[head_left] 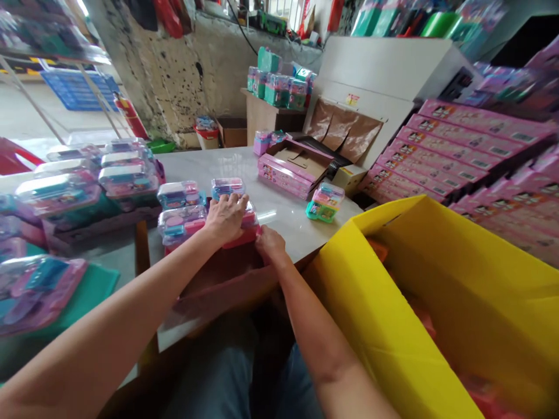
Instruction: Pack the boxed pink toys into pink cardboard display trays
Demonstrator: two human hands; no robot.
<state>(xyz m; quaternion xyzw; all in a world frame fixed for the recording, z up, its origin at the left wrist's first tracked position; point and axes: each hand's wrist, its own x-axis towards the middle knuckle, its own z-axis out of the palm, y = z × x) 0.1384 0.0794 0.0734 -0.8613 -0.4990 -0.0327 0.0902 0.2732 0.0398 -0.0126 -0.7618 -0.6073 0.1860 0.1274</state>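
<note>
A shallow pink cardboard box (236, 282) lies in front of me, its near part bare inside. Small clear-lidded plastic cases (181, 224) with pink and blue contents fill its far part. My left hand (226, 218) lies over one pink-based plastic case (250, 221), fingers curled on its lid. At the box's right side, my right hand (271, 244) is closed on the wall near that case; its fingertips are partly hidden. A single green-based plastic case (325, 202) stands on the table to the right.
A large yellow carton (393, 320) with reddish items stands at my right. Filled boxes of cases (126, 174) line the left. An open pink box (288, 171) lies farther back on the table (196, 160). Stacked pink boxes (437, 145) rise at the right.
</note>
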